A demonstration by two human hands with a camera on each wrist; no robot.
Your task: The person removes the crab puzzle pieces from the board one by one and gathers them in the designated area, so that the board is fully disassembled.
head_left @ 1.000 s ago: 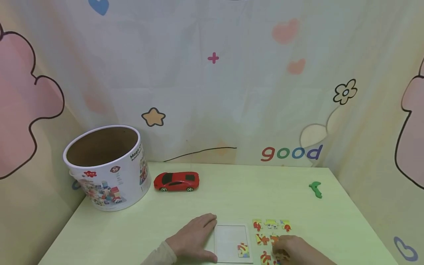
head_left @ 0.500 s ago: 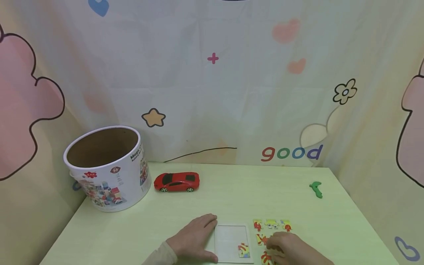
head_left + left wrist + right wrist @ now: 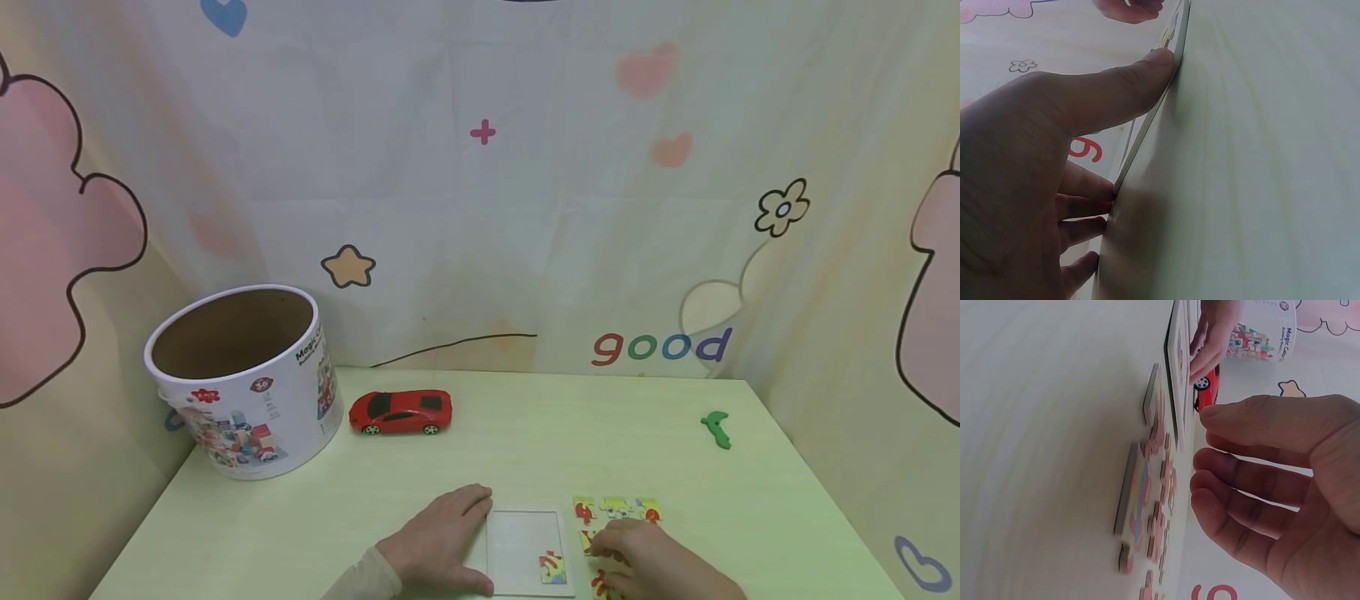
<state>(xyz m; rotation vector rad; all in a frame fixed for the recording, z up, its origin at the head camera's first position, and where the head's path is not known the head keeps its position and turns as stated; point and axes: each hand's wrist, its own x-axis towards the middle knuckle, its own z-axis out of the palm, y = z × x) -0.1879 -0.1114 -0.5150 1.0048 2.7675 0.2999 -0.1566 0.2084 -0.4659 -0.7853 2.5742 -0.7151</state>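
The left hand [image 3: 441, 540] lay flat, fingers straight, bracing the white puzzle tray [image 3: 525, 550] at the table's near edge. The right hand [image 3: 652, 562] hovered relaxed, empty, over loose puzzle pieces [image 3: 615, 508] just right of it.

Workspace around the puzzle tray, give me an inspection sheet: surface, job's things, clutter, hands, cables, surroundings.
Surface: pale green table, flat and bare in the middle.
Job's things: white puzzle tray with one piece seated in its near right corner; loose puzzle pieces in rows just right of the tray.
Clutter: open round tub at back left, red toy car beside it, small green piece at back right.
Hands: left hand rests against the tray's left edge; right hand hovers over the loose pieces, fingers relaxed, holding nothing.
Cables: nothing seen.
Surroundings: cartoon-print curtain on three sides.
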